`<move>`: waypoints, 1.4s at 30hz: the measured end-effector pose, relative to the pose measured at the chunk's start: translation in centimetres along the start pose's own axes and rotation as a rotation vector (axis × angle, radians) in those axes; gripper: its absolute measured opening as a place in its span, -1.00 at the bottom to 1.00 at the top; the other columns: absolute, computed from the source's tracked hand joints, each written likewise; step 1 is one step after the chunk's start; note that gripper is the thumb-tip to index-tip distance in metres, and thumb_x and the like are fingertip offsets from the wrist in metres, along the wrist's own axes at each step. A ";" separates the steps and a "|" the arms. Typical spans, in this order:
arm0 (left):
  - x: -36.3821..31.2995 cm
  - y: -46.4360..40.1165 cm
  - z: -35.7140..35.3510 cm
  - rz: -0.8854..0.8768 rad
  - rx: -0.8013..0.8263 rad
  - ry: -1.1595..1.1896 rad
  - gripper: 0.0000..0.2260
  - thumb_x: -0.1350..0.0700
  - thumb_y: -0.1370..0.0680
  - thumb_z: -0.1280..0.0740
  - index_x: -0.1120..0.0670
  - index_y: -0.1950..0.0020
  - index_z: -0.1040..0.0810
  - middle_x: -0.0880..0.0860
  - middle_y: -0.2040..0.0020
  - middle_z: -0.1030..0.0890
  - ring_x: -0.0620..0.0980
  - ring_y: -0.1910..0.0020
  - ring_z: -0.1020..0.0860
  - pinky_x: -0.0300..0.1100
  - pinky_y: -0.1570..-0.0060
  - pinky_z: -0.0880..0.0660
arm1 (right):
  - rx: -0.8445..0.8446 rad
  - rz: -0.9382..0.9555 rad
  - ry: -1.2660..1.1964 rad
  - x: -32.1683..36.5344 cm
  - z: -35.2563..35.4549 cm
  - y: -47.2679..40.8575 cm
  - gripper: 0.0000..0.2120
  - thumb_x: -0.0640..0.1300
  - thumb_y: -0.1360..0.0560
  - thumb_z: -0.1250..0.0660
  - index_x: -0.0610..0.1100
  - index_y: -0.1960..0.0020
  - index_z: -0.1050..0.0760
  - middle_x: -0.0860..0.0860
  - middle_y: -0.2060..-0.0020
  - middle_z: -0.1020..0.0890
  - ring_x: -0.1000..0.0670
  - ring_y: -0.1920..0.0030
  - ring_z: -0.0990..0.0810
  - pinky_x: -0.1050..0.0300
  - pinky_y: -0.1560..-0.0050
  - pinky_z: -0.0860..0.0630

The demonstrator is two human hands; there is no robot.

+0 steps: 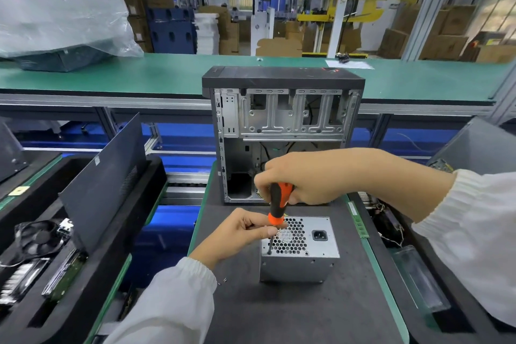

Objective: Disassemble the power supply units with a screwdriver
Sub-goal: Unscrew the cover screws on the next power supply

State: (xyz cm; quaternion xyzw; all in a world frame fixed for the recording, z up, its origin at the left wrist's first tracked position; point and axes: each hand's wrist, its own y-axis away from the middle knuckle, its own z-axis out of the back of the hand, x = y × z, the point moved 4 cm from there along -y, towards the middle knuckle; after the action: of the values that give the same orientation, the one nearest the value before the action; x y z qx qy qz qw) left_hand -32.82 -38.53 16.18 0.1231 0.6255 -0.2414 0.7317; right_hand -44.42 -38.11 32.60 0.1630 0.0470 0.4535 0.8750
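Observation:
A silver power supply unit (307,254) stands on the dark work mat (293,310), its honeycomb fan grille and power socket facing up. My right hand (310,176) grips the orange and black handle of a screwdriver (276,204) held upright. The tip sits at the grille face's near left corner. My left hand (243,229) pinches the screwdriver's shaft just below the handle, beside the unit's left edge.
An open computer case (282,131) stands behind the unit. Loose small screws (222,281) lie on the mat left of the unit. A black tray (55,246) at left holds a fan, drives and a side panel. A green memory stick (358,220) lies right.

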 end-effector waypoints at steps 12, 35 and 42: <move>-0.4 -0.1 -0.2 -0.039 -0.133 0.034 -0.91 0.19 -0.42 -0.48 0.04 0.11 -0.74 0.39 0.10 -0.62 0.12 0.15 -0.54 -0.11 -0.03 -0.53 | -0.243 -0.273 0.307 0.1 -0.6 -1.2 -0.55 0.24 -0.59 -0.03 -0.10 0.24 -0.30 0.03 0.40 -0.33 -0.06 0.36 -0.38 0.11 0.42 -0.22; -0.6 -0.5 0.1 -0.034 -0.165 0.018 -0.90 0.26 -0.44 -0.48 0.26 0.08 -0.69 0.31 0.29 -0.44 0.14 0.25 -0.36 0.00 0.15 -0.47 | -0.147 -0.143 0.326 0.3 -0.5 -0.6 -0.72 0.10 -0.62 -0.10 -0.10 -0.01 -0.40 0.00 0.23 -0.39 -0.06 0.24 -0.44 0.07 0.34 -0.33; -0.6 -0.7 0.0 -0.028 -0.163 0.047 -0.85 0.25 -0.41 -0.52 0.19 0.26 -0.55 0.24 0.43 -0.25 0.21 0.38 -0.20 -0.14 0.17 -0.38 | -0.096 -0.036 0.028 0.3 -0.1 -0.1 -0.69 0.02 -0.48 -0.39 -0.02 -0.12 -0.36 0.06 0.03 -0.38 0.08 0.05 -0.42 0.13 0.14 -0.43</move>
State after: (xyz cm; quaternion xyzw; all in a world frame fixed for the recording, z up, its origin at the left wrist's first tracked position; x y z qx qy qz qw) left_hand -33.26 -39.05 16.85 0.0601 0.6617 -0.1972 0.7208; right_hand -44.23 -37.91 32.53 0.1137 0.0405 0.4417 0.8890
